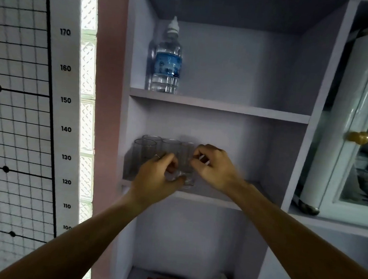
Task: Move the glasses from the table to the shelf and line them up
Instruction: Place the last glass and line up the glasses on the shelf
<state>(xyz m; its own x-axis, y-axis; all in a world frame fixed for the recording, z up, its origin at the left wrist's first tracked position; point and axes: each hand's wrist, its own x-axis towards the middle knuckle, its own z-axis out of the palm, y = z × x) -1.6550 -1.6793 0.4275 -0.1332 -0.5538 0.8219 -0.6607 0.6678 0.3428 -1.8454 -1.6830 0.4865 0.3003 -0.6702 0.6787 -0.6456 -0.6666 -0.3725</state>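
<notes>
While both my arms are reaching up and forward from the bottom corners, my hands are meeting at the middle shelf (pixel 209 200) of the cupboard. My left hand (pixel 157 176), coming in from 7 o'clock, is curling its fingers around the base of a clear glass (pixel 186 161) near the shelf's front edge. My right hand (pixel 215 166), coming in from 5 o'clock, is pinching at that same glass from its 3 o'clock side, fingers bent, though it's blurry so I can't tell how firmly. More glasses (pixel 147 152) are standing upright at its 9 o'clock, bunched by the left wall. A water bottle (pixel 167 60) is sitting one shelf up, around 12 o'clock.
</notes>
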